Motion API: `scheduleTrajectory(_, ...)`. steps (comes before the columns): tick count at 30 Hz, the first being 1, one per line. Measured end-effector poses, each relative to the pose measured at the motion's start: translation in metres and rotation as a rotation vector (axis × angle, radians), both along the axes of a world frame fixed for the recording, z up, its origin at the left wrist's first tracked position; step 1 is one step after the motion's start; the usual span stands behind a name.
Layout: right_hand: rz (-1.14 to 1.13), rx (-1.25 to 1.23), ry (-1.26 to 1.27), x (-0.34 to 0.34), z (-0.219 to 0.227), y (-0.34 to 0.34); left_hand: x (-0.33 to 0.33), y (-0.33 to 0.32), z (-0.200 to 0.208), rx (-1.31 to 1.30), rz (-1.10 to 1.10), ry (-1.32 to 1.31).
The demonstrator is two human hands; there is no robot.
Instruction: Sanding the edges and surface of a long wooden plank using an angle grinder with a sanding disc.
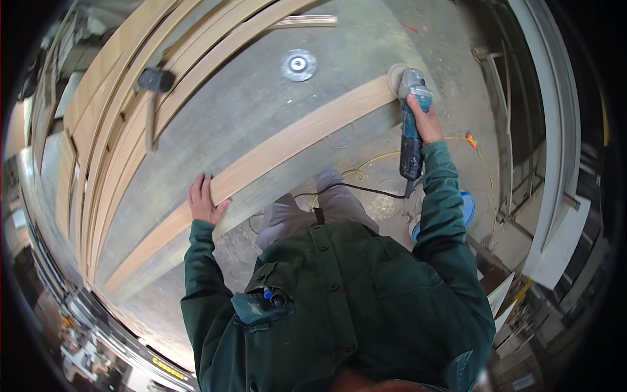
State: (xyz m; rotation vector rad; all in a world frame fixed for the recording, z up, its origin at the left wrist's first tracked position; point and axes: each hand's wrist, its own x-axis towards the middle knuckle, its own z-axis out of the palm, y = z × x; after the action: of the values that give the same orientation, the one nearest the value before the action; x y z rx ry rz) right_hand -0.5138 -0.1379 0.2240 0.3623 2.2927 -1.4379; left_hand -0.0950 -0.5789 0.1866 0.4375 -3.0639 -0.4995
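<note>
My right hand (424,121) is wrapped round a teal and black angle grinder (410,147). The round pale disc (394,80) under its head is at the far right end of a long, slightly curved wooden board (307,134); whether it touches the wood I cannot tell. Slanting across the table (248,117), the board runs down to the left and narrows toward that end. My left hand (205,201) lies across the board left of its middle, fingers stretched out and thumb spread toward the near edge.
A loose grey disc (298,65) lies on the table beyond the board. At the left, a black-headed mallet (155,81) rests on several curved wooden strips (117,140). A black cord (359,188) trails from the grinder past my legs. On the floor are a yellow cable (484,166) and blue-rimmed bucket (467,209).
</note>
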Motion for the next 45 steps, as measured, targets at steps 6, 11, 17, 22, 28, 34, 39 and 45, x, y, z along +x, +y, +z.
scheduleTrajectory(6, 0.144, -0.037, -0.026, 0.048, 0.014, -0.054, -0.002, -0.002, 0.004, 0.038, 0.011, 0.032)
scheduleTrajectory(11, 0.287, -0.007, -0.093, 0.119, 0.015, -0.118, 0.017, -0.006, 0.000, 0.055, 0.083, 0.055)
scheduleTrajectory(17, 0.639, -0.008, -0.020, 0.225, 0.024, -0.211, 0.087, -0.043, -0.005, 0.015, 0.217, 0.043)
scheduleTrajectory(22, 0.906, -0.117, -0.004, 0.283, 0.020, -0.257, 0.114, -0.059, -0.011, -0.017, 0.259, 0.043)
scheduleTrajectory(28, 0.843, -0.012, -0.052, 0.256, 0.023, -0.238, 0.106, -0.060, -0.007, -0.020, 0.241, 0.023)
scheduleTrajectory(34, 0.394, 0.008, 0.036, 0.147, 0.029, -0.157, 0.117, -0.061, -0.012, -0.089, 0.208, 0.036)
scheduleTrajectory(39, -0.008, 0.122, 0.022, 0.041, 0.026, -0.064, 0.112, -0.062, -0.016, -0.114, 0.186, 0.033)
scheduleTrajectory(45, -0.072, 0.046, -0.028, -0.013, -0.008, -0.014, 0.111, -0.062, -0.013, -0.084, 0.183, 0.055)
